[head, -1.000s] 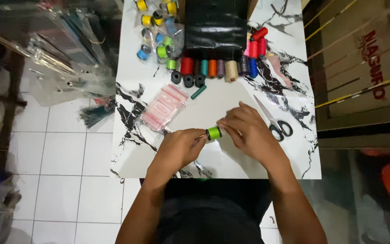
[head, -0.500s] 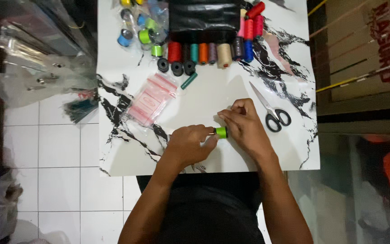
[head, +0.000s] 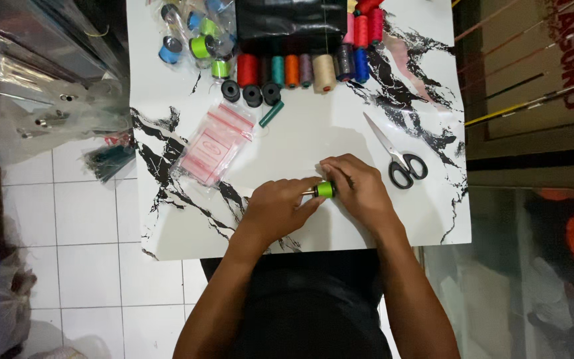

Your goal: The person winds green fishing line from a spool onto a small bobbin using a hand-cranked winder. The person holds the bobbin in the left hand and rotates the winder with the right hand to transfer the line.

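Observation:
A small bright green thread spool [head: 325, 189] with a black end is held between both hands just above the white marbled table [head: 313, 133]. My left hand [head: 277, 209] pinches its left end with fingertips. My right hand [head: 360, 189] closes over its right side. Both forearms reach in from the bottom of the head view.
Black-handled scissors [head: 400, 159] lie right of my right hand. A clear zip bag with pink print [head: 214, 143] lies to the left. A row of coloured thread spools [head: 300, 70], three black bobbins [head: 252, 94], a teal spool [head: 271, 114] and a black bag [head: 290, 20] sit at the far edge.
The camera view has shifted slightly, so the table sits lower and more to the right in the frame. Both hands stay on the green spool with little change in grip.

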